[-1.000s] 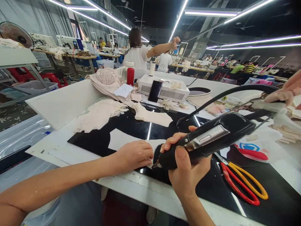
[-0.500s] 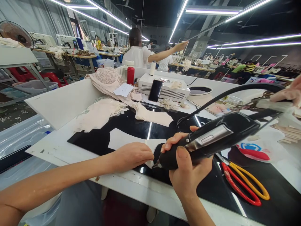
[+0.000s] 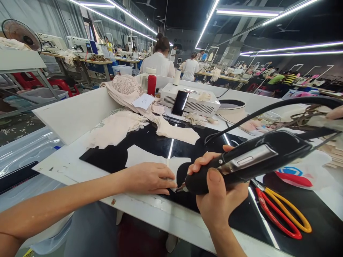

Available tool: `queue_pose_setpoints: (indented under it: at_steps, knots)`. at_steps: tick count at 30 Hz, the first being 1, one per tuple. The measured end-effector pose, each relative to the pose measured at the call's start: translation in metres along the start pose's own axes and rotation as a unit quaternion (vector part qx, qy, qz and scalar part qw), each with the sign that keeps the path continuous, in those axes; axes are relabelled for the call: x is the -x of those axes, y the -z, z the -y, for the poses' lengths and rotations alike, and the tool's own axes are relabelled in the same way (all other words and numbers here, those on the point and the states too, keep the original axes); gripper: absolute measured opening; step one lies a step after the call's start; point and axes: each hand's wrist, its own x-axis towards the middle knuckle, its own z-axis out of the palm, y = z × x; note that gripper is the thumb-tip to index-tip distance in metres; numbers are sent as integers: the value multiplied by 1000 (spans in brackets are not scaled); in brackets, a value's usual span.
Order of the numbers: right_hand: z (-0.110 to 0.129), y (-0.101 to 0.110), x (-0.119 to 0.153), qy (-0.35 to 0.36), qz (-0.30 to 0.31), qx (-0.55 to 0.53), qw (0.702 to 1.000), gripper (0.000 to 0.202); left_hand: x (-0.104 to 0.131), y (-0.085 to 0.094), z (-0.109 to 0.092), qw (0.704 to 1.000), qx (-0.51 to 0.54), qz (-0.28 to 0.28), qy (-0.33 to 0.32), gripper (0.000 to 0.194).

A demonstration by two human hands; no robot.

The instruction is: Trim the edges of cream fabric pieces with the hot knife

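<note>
My right hand [image 3: 219,192] is wrapped around a black corded handheld tool [image 3: 254,160] with a silver lever along its side. Its narrow metal tip [image 3: 182,187] points left and down, at the near corner of a white, curved fabric piece [image 3: 144,157]. My left hand [image 3: 150,178] lies on that piece with fingers stretched out, fingertips close to the tip. Under the fabric is a glossy black board [image 3: 107,160]. Whether the tip touches the cloth I cannot tell.
Scissors [image 3: 284,210] with red and yellow handles lie right of my right hand. Beyond are pale fabric pieces [image 3: 177,130], a phone [image 3: 180,102] against a white vented box [image 3: 198,105], and a red bottle [image 3: 151,84]. The tool's cable [image 3: 254,110] arches rightward.
My left hand has gone from bent fingers to a flatter, stretched pose on the fabric. The tool stays at the same corner. A co-worker ahead has lowered a raised arm.
</note>
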Motion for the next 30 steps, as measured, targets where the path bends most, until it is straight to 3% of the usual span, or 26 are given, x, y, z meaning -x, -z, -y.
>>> queue_pose_setpoints:
  at_steps: [10,30]
  knots:
    - [0,0,-1,4,0,-18,1000,47,1,-4,1,997,-65,-21,-32,31]
    - [1,-2,-1,1,-3,-23,1000,46,4,-2,-1,998,-49,-31,-33,29]
